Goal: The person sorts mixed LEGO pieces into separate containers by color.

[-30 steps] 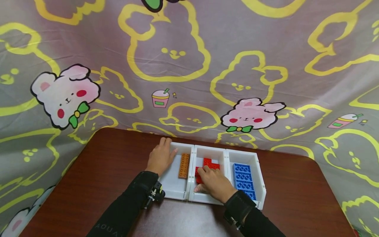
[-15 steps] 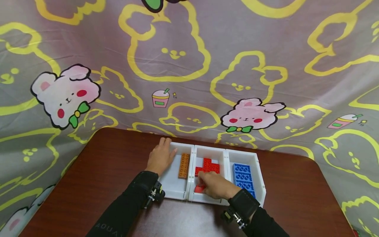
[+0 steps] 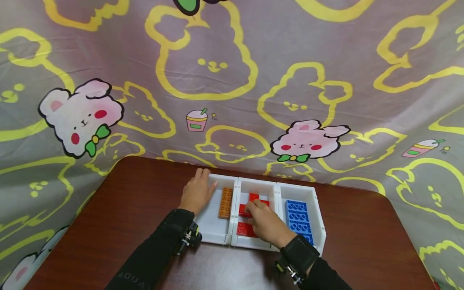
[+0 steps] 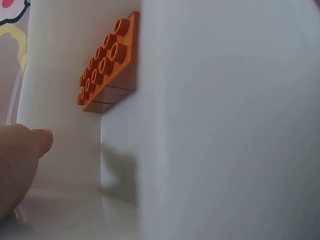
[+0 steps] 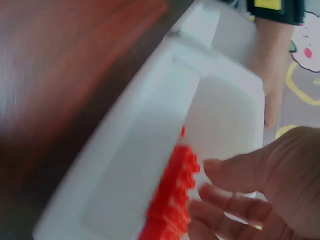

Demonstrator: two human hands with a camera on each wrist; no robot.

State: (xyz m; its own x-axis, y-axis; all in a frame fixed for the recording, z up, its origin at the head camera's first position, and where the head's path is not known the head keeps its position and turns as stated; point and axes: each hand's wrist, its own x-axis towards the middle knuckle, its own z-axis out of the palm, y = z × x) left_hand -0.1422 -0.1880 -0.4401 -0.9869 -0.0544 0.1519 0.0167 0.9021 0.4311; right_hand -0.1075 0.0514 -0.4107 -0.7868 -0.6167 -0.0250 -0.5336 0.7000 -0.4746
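White open boxes stand side by side on the brown table. My left hand (image 3: 196, 194) rests at the left wall of the left box (image 3: 209, 235), its thumb (image 4: 44, 141) reaching over the inside. An orange building brick (image 3: 225, 202) lies in that box. In the middle box (image 3: 242, 186), my right hand (image 3: 267, 221) is over red building bricks (image 3: 243, 210), covering part of them. Its fingers are slightly bent, and no brick shows between thumb and fingers in the blurred right wrist view. Nearer the front wall lies another red brick (image 3: 245, 229), partly behind the hand.
The right box (image 3: 295, 192) holds blue bricks (image 3: 298, 217) in a column. Behind the table (image 3: 137, 193) hangs a patterned cloth (image 3: 232, 112). A camera (image 3: 190, 237) is strapped to the left wrist.
My right hand has shifted a red brick toward the front wall, let it go there, and moved back to the other red bricks. The left hand has stayed in place.
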